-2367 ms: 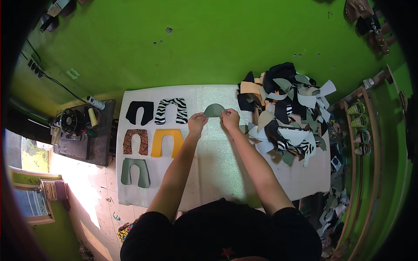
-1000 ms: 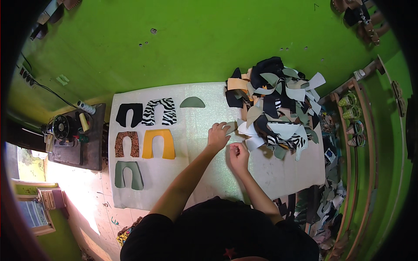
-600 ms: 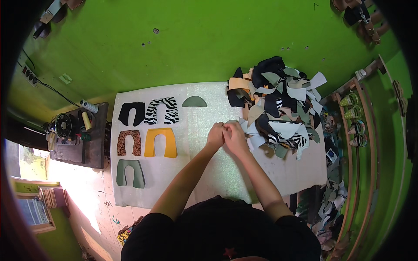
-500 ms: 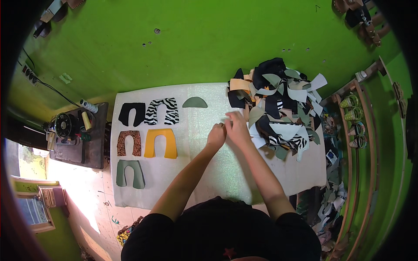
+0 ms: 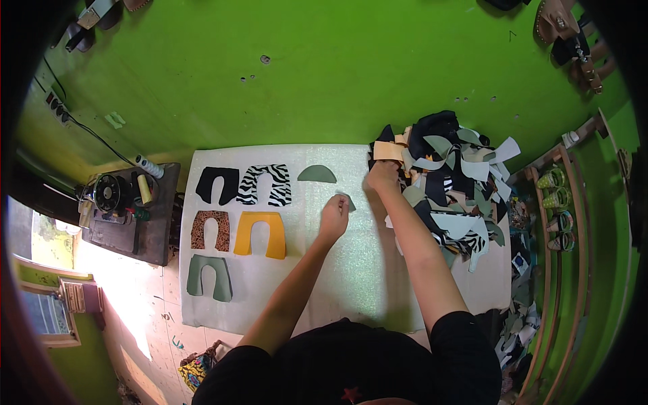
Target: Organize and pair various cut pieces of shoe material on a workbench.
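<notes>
My left hand (image 5: 333, 217) is above the middle of the white-topped table, closed on a small grey-green scrap (image 5: 347, 201). At the left edge of a heap of offcuts (image 5: 459, 199), my right hand (image 5: 383, 176) has its fingers curled down among the pieces. What they grip, if anything, is hidden. A green half-round piece (image 5: 317, 174) lies beyond my left hand. Arch-shaped pieces are laid out on the left: black (image 5: 210, 186), zebra-striped (image 5: 246, 189), leopard-spotted (image 5: 200, 233), yellow (image 5: 271, 236) and grey-green (image 5: 198, 277).
A dark side table (image 5: 158, 233) with thread spools and a black round device stands at the left. Along the right wall, a wooden rack (image 5: 574, 270) holds several sandals (image 5: 553, 179). More scraps (image 5: 523, 317) are piled between table and rack. A green wall rises behind the table.
My right hand has parted from the left and reached to the heap's left edge. A small grey-green scrap now shows in my left hand. The whole view has shifted slightly.
</notes>
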The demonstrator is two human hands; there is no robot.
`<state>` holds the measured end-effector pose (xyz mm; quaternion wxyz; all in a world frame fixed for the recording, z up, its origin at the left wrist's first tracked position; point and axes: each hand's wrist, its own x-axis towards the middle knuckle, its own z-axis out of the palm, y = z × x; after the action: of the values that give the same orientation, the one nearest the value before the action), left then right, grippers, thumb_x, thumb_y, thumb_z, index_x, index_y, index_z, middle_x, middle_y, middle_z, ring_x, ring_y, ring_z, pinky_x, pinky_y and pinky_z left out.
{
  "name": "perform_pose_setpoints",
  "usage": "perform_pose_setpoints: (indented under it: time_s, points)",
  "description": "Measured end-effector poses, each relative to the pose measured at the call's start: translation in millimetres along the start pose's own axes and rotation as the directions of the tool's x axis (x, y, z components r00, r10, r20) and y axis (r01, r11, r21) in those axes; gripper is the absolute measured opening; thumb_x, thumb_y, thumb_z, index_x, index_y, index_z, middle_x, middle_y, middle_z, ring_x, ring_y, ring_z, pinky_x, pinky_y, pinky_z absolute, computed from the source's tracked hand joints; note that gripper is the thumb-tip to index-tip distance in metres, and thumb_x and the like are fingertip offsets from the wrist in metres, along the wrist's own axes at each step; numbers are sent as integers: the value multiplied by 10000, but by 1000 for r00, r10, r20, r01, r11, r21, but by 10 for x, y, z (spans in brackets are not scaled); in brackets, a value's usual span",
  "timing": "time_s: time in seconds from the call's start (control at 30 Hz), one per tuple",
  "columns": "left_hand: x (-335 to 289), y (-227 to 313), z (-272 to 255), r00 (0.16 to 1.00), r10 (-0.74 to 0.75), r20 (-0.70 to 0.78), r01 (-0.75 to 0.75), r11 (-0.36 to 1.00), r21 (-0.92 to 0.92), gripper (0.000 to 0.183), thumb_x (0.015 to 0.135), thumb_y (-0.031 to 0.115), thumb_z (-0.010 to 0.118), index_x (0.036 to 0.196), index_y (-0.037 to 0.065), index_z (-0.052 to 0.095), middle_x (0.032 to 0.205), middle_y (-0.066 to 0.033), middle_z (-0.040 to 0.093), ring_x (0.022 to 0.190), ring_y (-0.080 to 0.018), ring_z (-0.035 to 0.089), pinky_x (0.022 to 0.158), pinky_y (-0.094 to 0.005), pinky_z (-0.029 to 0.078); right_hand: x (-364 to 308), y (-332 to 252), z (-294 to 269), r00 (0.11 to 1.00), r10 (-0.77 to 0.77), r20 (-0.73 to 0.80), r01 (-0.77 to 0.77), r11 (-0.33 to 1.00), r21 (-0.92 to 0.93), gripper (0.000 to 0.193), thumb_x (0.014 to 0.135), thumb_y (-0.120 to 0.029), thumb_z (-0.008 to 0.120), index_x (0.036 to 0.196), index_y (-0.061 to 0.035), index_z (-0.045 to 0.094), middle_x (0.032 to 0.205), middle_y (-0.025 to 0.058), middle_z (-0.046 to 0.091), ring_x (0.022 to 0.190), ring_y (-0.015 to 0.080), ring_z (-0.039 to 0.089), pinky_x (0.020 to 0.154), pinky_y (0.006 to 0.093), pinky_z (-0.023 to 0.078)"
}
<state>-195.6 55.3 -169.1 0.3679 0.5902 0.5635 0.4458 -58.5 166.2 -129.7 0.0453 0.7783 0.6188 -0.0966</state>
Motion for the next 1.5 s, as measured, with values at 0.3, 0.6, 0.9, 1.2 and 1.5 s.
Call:
perform_pose_setpoints:
  time_s: [0.3, 0.6, 0.9, 1.2, 1.5]
  points:
    - [64, 62, -178, 996, -75, -45, 68, 987, -145, 239, 886, 179, 405, 803, -29, 488, 668, -151, 516, 599, -217, 496, 590, -322, 408, 199, 31, 283, 977, 207, -60, -215, 944, -249, 356, 790, -211, 525, 1096, -29, 530, 1147, 138, 479, 1094, 258, 430, 828, 365, 398]
    - [-20, -114, -205, 985, -173, -16, 164, 956, -245, 304, 867, 243, 451, 731, -25, 502, 605, -127, 500, 550, -187, 460, 550, -335, 391, -194, 20, -135, 994, 19, -112, -46, 968, -248, 199, 810, -118, 486, 932, -67, 634, 1080, 94, 531, 1000, 230, 530, 739, 340, 459]
    - [-120, 11, -157, 976, -216, 37, 219, 972, -81, 241, 743, 213, 620, 771, -3, 519, 610, -100, 546, 607, -164, 551, 568, -305, 434, -455, 695, -607, 830, -64, -554, 419, 727, 544, 151, 705, 2, 533, 823, -24, 623, 764, 108, 622, 656, 200, 586, 596, 300, 458]
    - [-301, -199, 433, 965, -163, 208, 203, 960, -193, 400, 719, 101, 631, 1051, 33, 420, 994, -189, 535, 844, -267, 573, 711, -348, 461, -577, 1003, -957, 926, 108, -363, 375, -136, 917, 252, 717, 58, 447, 946, 15, 541, 863, 42, 523, 687, 90, 484, 607, 214, 435]
    - [25, -20, 371, 957, -114, 266, 127, 991, -31, 401, 686, 84, 649, 1047, 56, 476, 827, -106, 611, 687, -204, 589, 624, -314, 474, -669, 1173, -901, 804, 120, -582, 469, 472, 746, 231, 705, -73, 603, 921, -31, 535, 901, 100, 575, 837, 224, 560, 775, 310, 425]
